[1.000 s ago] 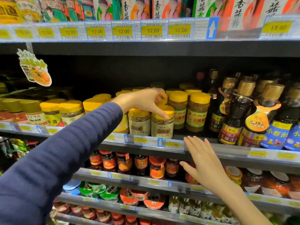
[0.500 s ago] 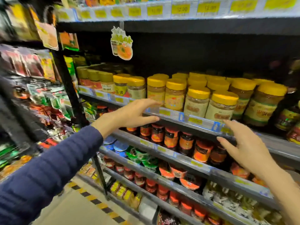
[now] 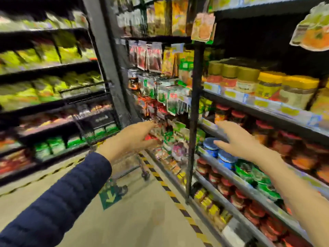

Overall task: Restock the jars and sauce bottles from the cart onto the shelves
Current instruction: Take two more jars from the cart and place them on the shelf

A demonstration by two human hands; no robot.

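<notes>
Both hands are empty, and each grip is slack with the fingers spread. The left hand (image 3: pixel 130 139), in a dark blue sleeve (image 3: pixel 58 202), reaches out over the aisle toward the cart (image 3: pixel 99 125). The right hand (image 3: pixel 238 139) hangs in front of the lower shelves (image 3: pixel 267 107), near the blue-lidded tubs (image 3: pixel 219 150) but touching nothing.

A second ago the left hand was resting on a yellow-lidded jar in the front row, and the right hand was low by the shelf edge. Since then both have let go and drawn back, and the view has swung left, away from the shelf face and down the aisle. The yellow-lidded jars (image 3: pixel 270 84) now sit on their shelf at the upper right, well apart from either hand.

That reads as one jar placed and the person turning back for more stock. The cart stands ahead in the aisle, beyond the left hand and beside the dark pillar (image 3: pixel 110 68). The picture is badly blurred, so what the cart holds cannot be made out.
</notes>
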